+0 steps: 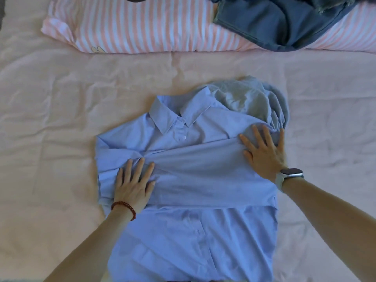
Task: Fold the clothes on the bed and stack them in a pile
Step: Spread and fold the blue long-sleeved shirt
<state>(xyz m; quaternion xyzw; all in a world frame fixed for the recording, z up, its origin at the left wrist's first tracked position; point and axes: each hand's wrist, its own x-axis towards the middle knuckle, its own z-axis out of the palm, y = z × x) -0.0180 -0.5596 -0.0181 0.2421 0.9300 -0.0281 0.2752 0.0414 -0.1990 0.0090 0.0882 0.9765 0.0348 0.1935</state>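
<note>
From the head view, a light blue collared shirt (189, 200) lies face up on the pale pink bed sheet (50, 110), its collar pointing toward the striped pillow (130, 25) and its lower hem nearest the person. A sleeve is folded across the shirt's chest as a broad band running from one side edge to the other. The left hand (133, 183) rests flat on the shirt's left side, over the end of that folded band, fingers straight and slightly spread, holding nothing; a red bead bracelet (125, 208) circles its wrist just below. The right hand (264, 151) lies flat on the shirt's right shoulder area, fingers splayed and pressing the cloth down, with a smartwatch (291, 174) on its wrist. The two hands are well apart, one at each side of the shirt. Just beyond the shirt's right shoulder, touching it and partly under the right fingertips, sits a bunched greyish-blue garment (256, 98), rumpled and unfolded. Farther from the shirt, past the collar, the pink-and-white striped pillow stretches across the bed, and a heap of dark blue denim (284, 19) lies on the pillow's right end, also unfolded.
</note>
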